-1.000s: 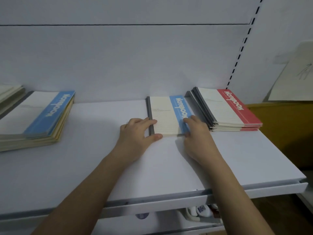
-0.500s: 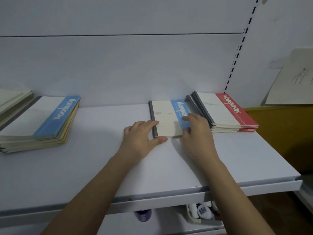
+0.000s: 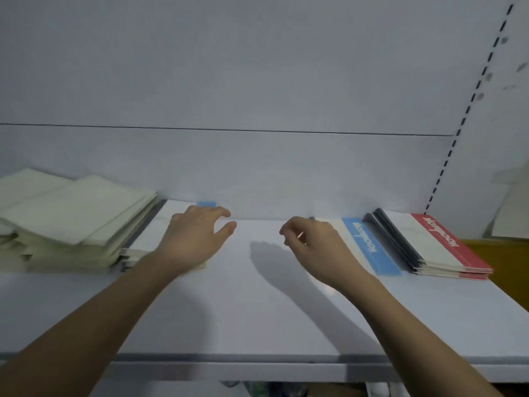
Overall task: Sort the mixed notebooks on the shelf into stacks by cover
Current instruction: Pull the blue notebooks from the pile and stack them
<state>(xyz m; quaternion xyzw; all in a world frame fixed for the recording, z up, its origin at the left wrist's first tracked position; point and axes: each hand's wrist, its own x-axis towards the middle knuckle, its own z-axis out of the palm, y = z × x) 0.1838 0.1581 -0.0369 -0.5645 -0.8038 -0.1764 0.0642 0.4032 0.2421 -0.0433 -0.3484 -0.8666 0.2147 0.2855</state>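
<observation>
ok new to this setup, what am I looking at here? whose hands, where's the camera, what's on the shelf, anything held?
No robot here: a person's two bare hands, filmed by a wide-angle camera worn on their head, looking forward and down. The white shelf carries a cream-covered pile at far left, a blue-banded stack mostly hidden under the left hand, a single blue-banded notebook partly behind the right hand, and a red-banded stack at far right. Both hands hang loosely curled and seem to hold nothing.

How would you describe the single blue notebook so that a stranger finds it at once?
Look at the white shelf, toward its right end. Next to the red notebook stack, on its left, one blue notebook lies flat and alone. Only its cover band is blue.
</observation>
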